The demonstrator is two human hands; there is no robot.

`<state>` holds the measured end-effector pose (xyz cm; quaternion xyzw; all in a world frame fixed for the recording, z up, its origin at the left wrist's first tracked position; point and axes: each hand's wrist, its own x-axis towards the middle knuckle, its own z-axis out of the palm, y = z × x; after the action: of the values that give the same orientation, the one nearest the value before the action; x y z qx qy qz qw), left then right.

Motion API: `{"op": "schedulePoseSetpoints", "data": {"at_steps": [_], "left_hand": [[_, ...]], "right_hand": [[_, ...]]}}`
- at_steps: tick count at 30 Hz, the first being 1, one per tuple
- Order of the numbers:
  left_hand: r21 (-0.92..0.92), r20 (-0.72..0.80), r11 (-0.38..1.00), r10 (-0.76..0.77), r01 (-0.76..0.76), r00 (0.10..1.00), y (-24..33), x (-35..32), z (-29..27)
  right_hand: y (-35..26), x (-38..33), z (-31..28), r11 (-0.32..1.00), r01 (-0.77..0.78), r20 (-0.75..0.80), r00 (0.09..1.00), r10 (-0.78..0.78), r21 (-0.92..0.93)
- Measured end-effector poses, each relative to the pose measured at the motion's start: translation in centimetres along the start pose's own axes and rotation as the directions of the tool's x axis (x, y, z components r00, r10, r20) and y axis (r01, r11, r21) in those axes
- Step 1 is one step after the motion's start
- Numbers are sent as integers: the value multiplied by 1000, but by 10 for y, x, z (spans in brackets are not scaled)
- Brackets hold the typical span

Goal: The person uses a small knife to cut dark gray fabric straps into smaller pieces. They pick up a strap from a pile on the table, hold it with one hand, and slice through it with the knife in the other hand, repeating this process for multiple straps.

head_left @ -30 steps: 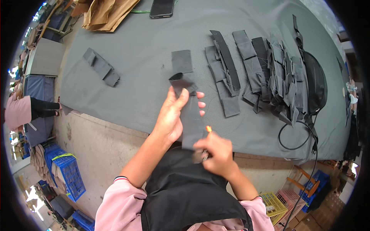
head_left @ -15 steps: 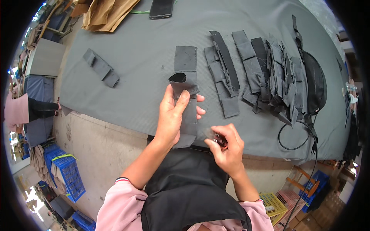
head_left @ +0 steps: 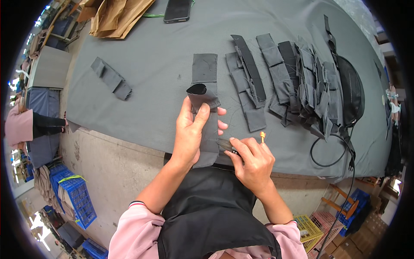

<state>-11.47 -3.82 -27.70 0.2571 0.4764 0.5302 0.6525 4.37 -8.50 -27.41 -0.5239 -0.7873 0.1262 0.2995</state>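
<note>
A long grey fabric strip (head_left: 205,69) lies upright in front of me, its upper end on the table and its lower end at the near edge. My left hand (head_left: 192,123) is closed on its middle, thumb on top, where a folded flap stands up in an open loop. My right hand (head_left: 254,162) grips small thread snips (head_left: 225,146), mostly hidden by the fingers, with a knotted orange cord (head_left: 262,136) showing above the knuckles. Their tip points left, close to the strip's right edge; whether it touches cannot be made out. Loose threads trail from the strip.
Similar grey strips (head_left: 248,95) lie to the right beside a heaped pile (head_left: 308,82). A black pouch (head_left: 350,90) with a cable is beyond. One strip (head_left: 111,78) sits at left. Brown paper (head_left: 118,19) and a phone (head_left: 177,11) are at the back. A person (head_left: 19,125) stands far left.
My right hand has turned and shifted slightly left, bringing the snips' tip to the strip's edge. The orange cord now shows. My left hand keeps its hold.
</note>
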Motion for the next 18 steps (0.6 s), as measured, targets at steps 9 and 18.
{"op": "schedulePoseSetpoints", "data": {"at_steps": [9,18], "left_hand": [[6,5,1000,-11,11,1000,-1,1,-1],[14,55,998,-54,53,997,-3,2,-5]], "right_hand": [[1,1,0,1000,8,22,1000,-8,6],[4,4,3,997,80,26,996,-80,5]]}}
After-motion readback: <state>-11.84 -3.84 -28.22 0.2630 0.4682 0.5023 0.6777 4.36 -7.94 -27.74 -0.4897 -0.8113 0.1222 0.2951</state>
